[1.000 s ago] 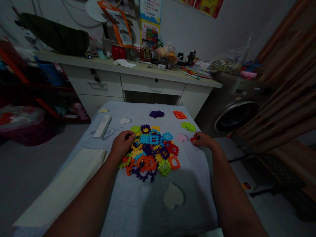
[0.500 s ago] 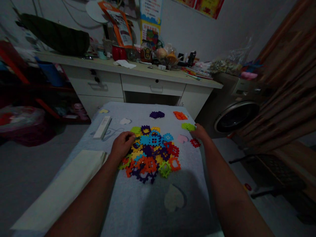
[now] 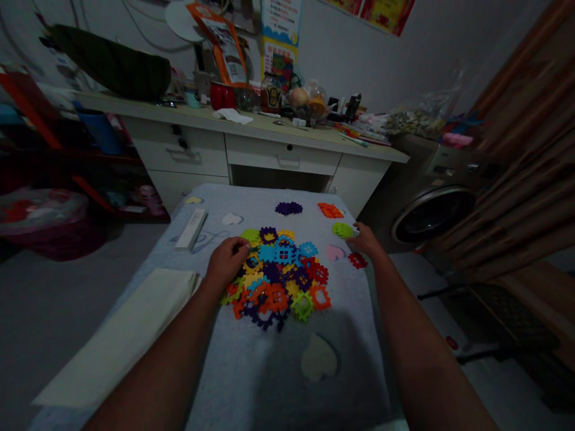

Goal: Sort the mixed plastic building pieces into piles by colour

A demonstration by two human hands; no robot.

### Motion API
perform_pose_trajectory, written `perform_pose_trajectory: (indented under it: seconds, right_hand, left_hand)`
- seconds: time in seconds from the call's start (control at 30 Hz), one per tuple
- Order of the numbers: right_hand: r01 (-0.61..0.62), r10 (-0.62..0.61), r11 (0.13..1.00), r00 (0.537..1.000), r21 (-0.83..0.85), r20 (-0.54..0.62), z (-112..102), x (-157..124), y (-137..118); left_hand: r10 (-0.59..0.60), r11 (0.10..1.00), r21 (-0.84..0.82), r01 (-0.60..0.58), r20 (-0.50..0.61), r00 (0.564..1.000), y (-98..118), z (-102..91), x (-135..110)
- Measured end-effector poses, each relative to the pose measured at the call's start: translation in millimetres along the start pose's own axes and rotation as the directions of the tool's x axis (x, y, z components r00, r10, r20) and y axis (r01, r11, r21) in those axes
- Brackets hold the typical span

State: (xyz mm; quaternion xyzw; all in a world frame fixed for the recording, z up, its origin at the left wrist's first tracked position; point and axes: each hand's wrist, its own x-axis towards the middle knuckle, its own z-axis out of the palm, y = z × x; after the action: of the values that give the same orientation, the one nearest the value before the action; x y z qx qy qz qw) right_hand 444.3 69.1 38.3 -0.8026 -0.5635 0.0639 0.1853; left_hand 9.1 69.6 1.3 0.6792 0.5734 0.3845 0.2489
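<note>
A heap of plastic interlocking building pieces [image 3: 284, 254] in blue, purple, yellow, orange, red and green lies on the cloth-covered table. At the heap's left edge, my left hand [image 3: 227, 261] has its thumb and fingers closed together; whatever is between them is too dark to name. A green piece [image 3: 250, 235] lies just beyond those fingertips. On the right, my right hand [image 3: 365, 240] has curled fingers gripping the edge of a small stack of green building pieces [image 3: 342, 230]. Its fingertips are partly hidden. One red piece [image 3: 357, 260] lies just below that hand.
Farther back sit a purple stack [image 3: 288, 208] and an orange stack [image 3: 330, 210]. A white box [image 3: 191, 230] and a folded pale sheet [image 3: 121, 335] lie along the table's left side. Behind stands a cluttered white desk [image 3: 193, 143], with a washing machine [image 3: 417, 197] to the right.
The whole view has shifted slightly, moving things a little to the right. My left fingertips have edged along the heap's upper left; my right hand stays by the green stack.
</note>
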Motion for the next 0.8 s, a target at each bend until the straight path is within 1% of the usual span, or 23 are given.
perform_pose_trajectory:
  seconds: [0.07,0.1,0.2,0.27,0.3,0.37,0.43,0.5,0.63,0.73,0.8]
  right_hand:
    - [-0.002,0.002,1.0,1.0,-0.005,0.006,-12,-7,10]
    - [-0.008,0.008,1.0,0.999,-0.01,0.033,-17,-12,14]
    - [-0.038,0.039,0.999,0.98,-0.012,0.193,-28,-29,23]
    - [-0.046,0.047,0.999,0.957,-0.01,0.285,-28,-41,25]
    - [-0.036,0.039,0.999,0.951,-0.016,0.305,-26,-46,25]
    - [0.008,0.005,0.999,0.957,-0.047,0.291,-19,-54,25]
    - [0.059,-0.036,0.995,0.968,-0.085,0.25,-13,-59,24]
    - [0.082,-0.056,0.99,0.975,-0.114,0.215,-10,-60,24]
    - [0.081,-0.057,0.984,0.987,-0.161,0.152,-8,-63,24]
    - [0.075,-0.045,0.98,0.985,-0.182,0.166,-9,-65,22]
    - [0.047,-0.014,0.982,0.985,-0.186,0.174,-11,-67,18]
  left_hand:
    - [0.008,1.0,-0.001,-0.008,-0.001,1.0,-1,0.1,0]
    - [0.012,1.0,0.0,-0.012,-0.001,1.0,-1,0.2,0]
    - [0.012,1.0,0.006,-0.012,0.006,1.0,-1,0.7,1]
    - [0.005,1.0,0.003,-0.005,0.01,1.0,-1,0.8,0]
    - [0.002,1.0,-0.003,-0.002,0.011,1.0,0,0.9,0]
    - [0.0,1.0,-0.016,0.0,0.012,1.0,0,0.8,-1]
    - [0.006,1.0,-0.021,-0.006,0.01,1.0,-1,1.0,-1]
    - [0.017,1.0,-0.02,-0.017,0.008,1.0,-2,1.6,0]
    - [0.018,1.0,-0.018,-0.018,0.006,1.0,-5,2.9,1]
    - [0.008,1.0,-0.019,-0.007,0.013,1.0,-3,2.3,0]
    - [0.003,1.0,-0.016,-0.003,0.014,1.0,-1,1.5,0]
